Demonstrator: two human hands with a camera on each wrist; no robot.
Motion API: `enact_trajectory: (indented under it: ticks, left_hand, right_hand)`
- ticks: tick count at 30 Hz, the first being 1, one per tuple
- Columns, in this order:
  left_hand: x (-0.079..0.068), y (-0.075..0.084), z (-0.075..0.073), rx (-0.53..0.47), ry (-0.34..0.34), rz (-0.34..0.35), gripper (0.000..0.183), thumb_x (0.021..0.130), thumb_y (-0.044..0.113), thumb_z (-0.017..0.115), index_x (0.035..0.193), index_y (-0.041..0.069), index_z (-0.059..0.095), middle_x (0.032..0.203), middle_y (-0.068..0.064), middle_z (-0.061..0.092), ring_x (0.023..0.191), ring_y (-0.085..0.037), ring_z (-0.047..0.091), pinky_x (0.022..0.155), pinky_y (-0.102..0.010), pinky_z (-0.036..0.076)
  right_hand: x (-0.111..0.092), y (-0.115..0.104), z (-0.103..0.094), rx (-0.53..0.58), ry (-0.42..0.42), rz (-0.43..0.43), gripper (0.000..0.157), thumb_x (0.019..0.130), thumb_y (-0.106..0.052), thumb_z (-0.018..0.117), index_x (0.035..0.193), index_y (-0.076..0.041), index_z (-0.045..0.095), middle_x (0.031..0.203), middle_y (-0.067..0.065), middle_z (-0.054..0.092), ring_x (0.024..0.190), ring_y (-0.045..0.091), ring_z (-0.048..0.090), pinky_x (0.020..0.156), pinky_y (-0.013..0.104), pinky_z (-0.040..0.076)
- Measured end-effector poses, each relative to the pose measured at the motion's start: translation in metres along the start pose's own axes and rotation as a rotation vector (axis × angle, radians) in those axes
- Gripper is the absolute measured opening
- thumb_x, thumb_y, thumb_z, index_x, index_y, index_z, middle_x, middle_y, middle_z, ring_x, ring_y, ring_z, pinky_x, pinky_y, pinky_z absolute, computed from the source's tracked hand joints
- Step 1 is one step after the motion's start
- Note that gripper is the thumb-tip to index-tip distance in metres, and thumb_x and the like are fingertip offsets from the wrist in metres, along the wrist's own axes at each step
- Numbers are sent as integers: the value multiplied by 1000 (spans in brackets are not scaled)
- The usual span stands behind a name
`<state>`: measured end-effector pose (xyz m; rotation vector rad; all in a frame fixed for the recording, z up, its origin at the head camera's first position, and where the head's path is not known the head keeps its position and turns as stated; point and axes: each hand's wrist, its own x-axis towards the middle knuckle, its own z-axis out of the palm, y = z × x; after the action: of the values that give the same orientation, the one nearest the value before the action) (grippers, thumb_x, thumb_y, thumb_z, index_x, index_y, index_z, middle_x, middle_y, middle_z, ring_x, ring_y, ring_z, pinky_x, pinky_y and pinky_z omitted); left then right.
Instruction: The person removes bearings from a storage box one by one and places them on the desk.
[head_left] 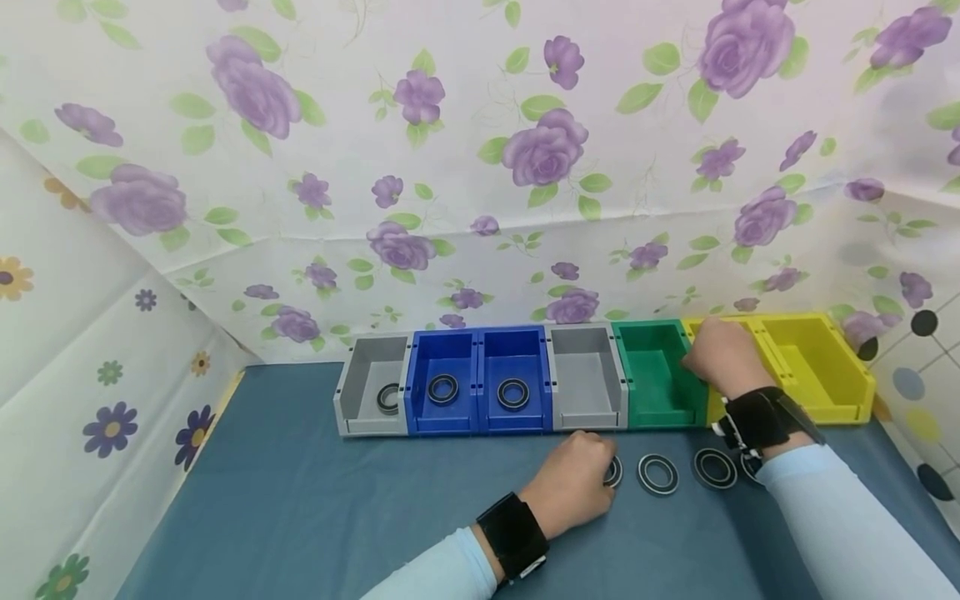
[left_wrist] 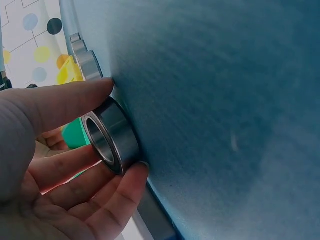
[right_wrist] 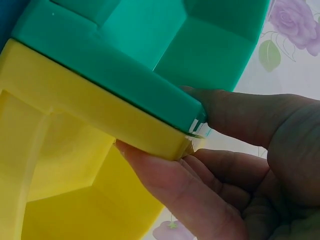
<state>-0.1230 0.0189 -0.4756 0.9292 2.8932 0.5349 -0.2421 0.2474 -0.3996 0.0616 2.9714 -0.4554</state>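
My left hand (head_left: 570,483) is low over the table in front of the right grey bin. Its thumb and fingers grip a ball bearing (left_wrist: 120,131), a dark-faced steel ring standing partly on edge in the left wrist view. In the head view the hand hides much of that bearing (head_left: 617,472). At the back right, my right hand (head_left: 723,357) pinches the adjoining side walls of the green bin (right_wrist: 110,70) and the yellow bin (right_wrist: 95,120) near their rear corner. The thumb lies on the green side, a finger on the yellow side.
Bins stand in a row against the floral backdrop. Single bearings lie in the left grey bin (head_left: 360,426) and both blue bins (head_left: 442,425). More bearings (head_left: 658,475) lie in front of the row, one partly behind the right wrist. Another yellow bin (head_left: 821,375) ends the row.
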Motion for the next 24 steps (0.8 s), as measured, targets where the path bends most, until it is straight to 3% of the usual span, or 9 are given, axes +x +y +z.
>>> enact_trajectory:
  ticks: [10, 17, 24]
  left_hand:
    - [-1, 2, -2, 68, 1, -7, 26, 77, 27, 75, 100, 18, 66, 96, 6, 65, 92, -9, 58, 65, -19, 46]
    - [-1, 3, -1, 69, -3, -5, 27, 81, 34, 71, 102, 18, 66, 96, 6, 63, 93, -10, 56, 67, -21, 49]
    - [0, 6, -17, 59, 92, 22, 34, 82, 32, 69, 111, 15, 63, 112, 3, 62, 107, -10, 56, 86, -24, 50]
  right_hand:
    - [0, 1, 1, 2, -11, 5, 19, 79, -12, 64, 75, 5, 57, 62, 14, 52, 50, 23, 50, 43, 26, 39]
    - [1, 1, 2, 6, -11, 3, 19, 78, -11, 64, 76, 6, 57, 61, 13, 51, 49, 23, 50, 42, 26, 39]
    - [1, 2, 2, 6, -3, -2, 20, 78, -11, 64, 78, 7, 56, 62, 14, 51, 50, 23, 50, 42, 26, 39]
